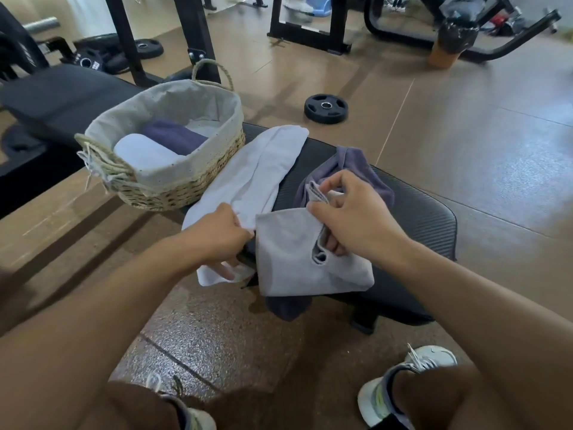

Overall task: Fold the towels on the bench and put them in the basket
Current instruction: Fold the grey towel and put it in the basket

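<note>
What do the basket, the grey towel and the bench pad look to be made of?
Basket: woven straw or seagrass with twisted rope handles, and a speckled cloth liner. Grey towel: soft matte cloth, likely microfibre or terry; it creases limply. Bench pad: black ribbed vinyl or rubber, slightly glossy.

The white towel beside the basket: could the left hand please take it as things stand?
Probably yes: the left hand already rests on the white towel, and nothing covers that end.
</note>
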Demonstrator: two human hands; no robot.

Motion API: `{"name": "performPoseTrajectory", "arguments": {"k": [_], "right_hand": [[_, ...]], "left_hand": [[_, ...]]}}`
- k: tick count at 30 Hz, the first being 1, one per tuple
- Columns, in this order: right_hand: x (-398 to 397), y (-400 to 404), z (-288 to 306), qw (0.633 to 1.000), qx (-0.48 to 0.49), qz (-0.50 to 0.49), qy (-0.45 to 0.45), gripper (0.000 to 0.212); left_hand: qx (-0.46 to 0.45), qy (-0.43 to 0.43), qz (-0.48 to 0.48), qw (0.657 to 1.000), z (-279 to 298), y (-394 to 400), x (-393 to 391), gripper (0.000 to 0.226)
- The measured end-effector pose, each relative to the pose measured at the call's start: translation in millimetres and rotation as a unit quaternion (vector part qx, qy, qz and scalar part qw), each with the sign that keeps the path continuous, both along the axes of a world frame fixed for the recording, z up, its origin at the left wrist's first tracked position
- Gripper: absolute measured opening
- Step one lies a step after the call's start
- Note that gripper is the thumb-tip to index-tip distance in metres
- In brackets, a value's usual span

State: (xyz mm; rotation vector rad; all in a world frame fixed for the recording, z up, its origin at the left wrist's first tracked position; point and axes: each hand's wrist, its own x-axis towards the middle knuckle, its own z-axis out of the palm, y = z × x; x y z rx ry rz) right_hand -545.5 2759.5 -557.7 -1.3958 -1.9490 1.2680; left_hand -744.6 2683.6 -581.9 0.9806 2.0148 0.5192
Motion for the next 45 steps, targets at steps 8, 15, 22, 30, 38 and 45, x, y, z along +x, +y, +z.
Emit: {"name": "performPoseTrajectory", "arguments": {"k": [8,15,22,30,38,45], "right_hand": [[-36.0,-8.6,-16.6,0.996,0.043,0.046,-0.068,0.023],[-57.7,-19.5,-33.6,0.987,0.067,0.103,-0.104,0.026],[-45.1,-14.7,-19.4,0.998,0.012,0.056,-0.018,0.018],[-7.5,7.5,-2.7,0.988,0.144,0.040,-0.049,0.028],[35.8,7.8,22.2,0.968,0.115,0.217,-0.042,0.076],[65.0,4.4,25.8,0.971,0.156,0.182,-0.007,0.041]], "left_hand": [[0.037,-0.114,0.049,0.992,-21.8,-3.1,2.9,0.025],[0.058,-0.229,0.089,0.968,-18.8,-3.3,3.4,0.013],[0.082,-0.289,0.100,0.949,-13.4,-3.9,5.3,0.021],[0.233,-0.100,0.056,0.966,-8.9,-14.3,33.5,0.055],[0.396,-0.151,-0.113,0.899,9.5,-23.6,58.5,0.053],[0.255,0.000,-0.221,0.941,8.6,-18.9,51.1,0.075]]}}
